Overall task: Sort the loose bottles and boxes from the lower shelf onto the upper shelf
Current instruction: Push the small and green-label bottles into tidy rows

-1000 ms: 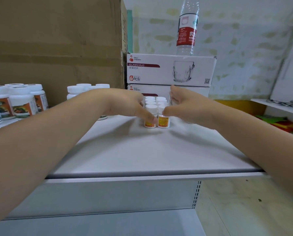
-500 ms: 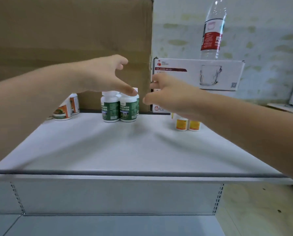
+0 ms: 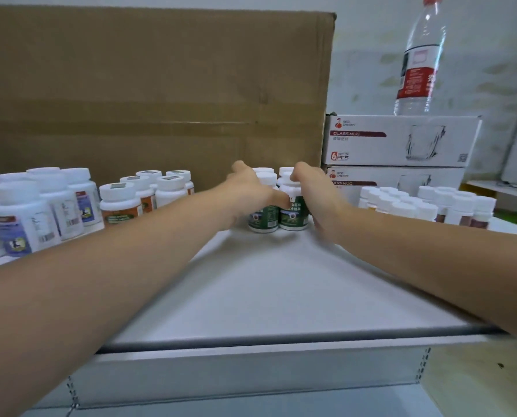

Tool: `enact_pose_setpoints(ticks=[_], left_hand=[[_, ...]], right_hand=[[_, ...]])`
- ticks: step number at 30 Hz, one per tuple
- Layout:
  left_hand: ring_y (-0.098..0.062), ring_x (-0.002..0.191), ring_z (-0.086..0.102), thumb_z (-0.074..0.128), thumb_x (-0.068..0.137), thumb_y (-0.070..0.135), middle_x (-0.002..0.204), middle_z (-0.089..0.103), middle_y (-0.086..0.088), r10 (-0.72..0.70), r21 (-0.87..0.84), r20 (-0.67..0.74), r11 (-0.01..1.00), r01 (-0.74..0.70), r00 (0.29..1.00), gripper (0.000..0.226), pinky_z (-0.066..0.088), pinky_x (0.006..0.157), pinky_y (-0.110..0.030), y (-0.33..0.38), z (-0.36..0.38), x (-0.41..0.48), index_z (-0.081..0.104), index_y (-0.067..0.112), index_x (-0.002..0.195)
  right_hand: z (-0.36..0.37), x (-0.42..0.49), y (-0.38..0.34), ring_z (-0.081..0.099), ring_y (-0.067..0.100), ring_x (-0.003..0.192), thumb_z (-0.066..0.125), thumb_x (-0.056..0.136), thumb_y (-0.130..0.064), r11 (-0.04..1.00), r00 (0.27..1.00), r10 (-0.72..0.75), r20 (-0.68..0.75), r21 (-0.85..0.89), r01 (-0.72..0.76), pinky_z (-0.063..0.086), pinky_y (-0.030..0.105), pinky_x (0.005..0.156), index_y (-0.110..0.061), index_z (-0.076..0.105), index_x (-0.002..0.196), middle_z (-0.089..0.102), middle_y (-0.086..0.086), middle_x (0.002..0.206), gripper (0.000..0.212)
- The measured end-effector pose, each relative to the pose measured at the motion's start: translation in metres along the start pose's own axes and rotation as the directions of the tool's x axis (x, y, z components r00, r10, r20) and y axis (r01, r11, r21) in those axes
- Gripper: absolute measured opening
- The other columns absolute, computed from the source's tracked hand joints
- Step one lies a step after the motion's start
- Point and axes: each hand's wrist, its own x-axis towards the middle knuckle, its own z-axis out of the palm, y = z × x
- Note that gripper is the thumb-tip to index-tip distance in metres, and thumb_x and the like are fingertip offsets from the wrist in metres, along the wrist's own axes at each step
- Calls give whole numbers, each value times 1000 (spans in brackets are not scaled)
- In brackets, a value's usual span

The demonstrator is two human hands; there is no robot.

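Observation:
A cluster of green-labelled white-capped bottles (image 3: 292,216) stands at the back middle of the white upper shelf (image 3: 269,290). My left hand (image 3: 249,191) cups the cluster from the left, its thumb across a front bottle. My right hand (image 3: 317,194) wraps the cluster from the right, fingers curled over the caps. Both forearms reach across the shelf. The rear bottles are partly hidden by my hands.
A big cardboard box (image 3: 155,94) fills the back. Glass-mug boxes (image 3: 401,142) are stacked at right with a water bottle (image 3: 419,61) on top. Orange-labelled bottles (image 3: 122,203), blue-labelled bottles (image 3: 19,224) and small white-capped bottles (image 3: 425,203) line the shelf. Lower shelf (image 3: 251,409) below.
Both hands left the small yellow-labelled bottles at right, moved left and closed in on the green-labelled bottles. The view shifted left, showing more bottles.

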Motion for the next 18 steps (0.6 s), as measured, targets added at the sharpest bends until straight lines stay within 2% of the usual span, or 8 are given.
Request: enact_pose_setpoints(ticks=[3,5,7,9,11,12,15,18], left_hand=[[-25,117,52,90,66,29,129,51,-5,-2,-37,51,999,4,999,107,46,98,-36,-6,-4,0,20,9,145],[-22,115,57,93,48,37,127,56,-2,37,-53,91,998,-33,995,117,47,102,-38,-10,-8,-1,29,11,143],[-20,113,63,94,31,43,124,63,-1,88,-77,142,994,-77,986,121,48,102,-41,-21,-8,8,41,16,136],[-18,113,66,95,47,33,121,69,-1,137,-106,211,988,-116,968,95,48,104,-41,-25,-7,9,52,17,131],[-18,113,66,82,75,9,119,71,-2,185,-151,244,977,-151,952,56,47,105,-38,-22,-8,-1,59,16,126],[-17,114,65,75,82,3,119,71,-1,194,-164,248,974,-156,949,48,46,106,-37,-23,-9,-1,60,17,125],[-15,115,65,72,86,2,121,70,3,182,-172,292,976,-136,939,50,45,107,-38,-29,-11,1,57,20,130],[-17,115,66,72,85,-2,123,70,0,168,-199,311,974,-108,936,56,45,108,-40,-33,-13,4,55,19,134]], right_hand=[[1,3,6,54,23,114,43,66,-43,999,999,-42,14,-2,42,43,43,101,-23,51,116,56,3,117,54],[-4,7,12,57,25,116,48,70,-40,999,998,-42,43,35,41,43,49,106,-25,55,108,61,5,119,41],[-9,9,14,61,25,115,52,82,-33,998,996,-44,84,50,40,44,47,106,-26,60,107,65,7,119,27],[-13,12,17,63,24,114,53,91,-28,997,992,-48,121,57,42,48,41,101,-24,61,116,66,6,120,26],[-16,15,20,65,23,112,55,94,-29,997,983,-68,172,54,60,50,40,99,-24,61,119,68,5,120,26],[-17,17,21,65,22,111,57,93,-30,996,977,-82,198,52,73,50,41,99,-25,62,118,69,4,119,26],[-23,17,22,64,19,113,57,96,-30,997,962,-82,261,14,81,49,42,102,-25,58,130,67,1,124,34],[-28,15,22,60,17,121,63,87,-46,990,948,-85,308,-83,116,44,45,108,-33,54,136,64,-6,130,51]])
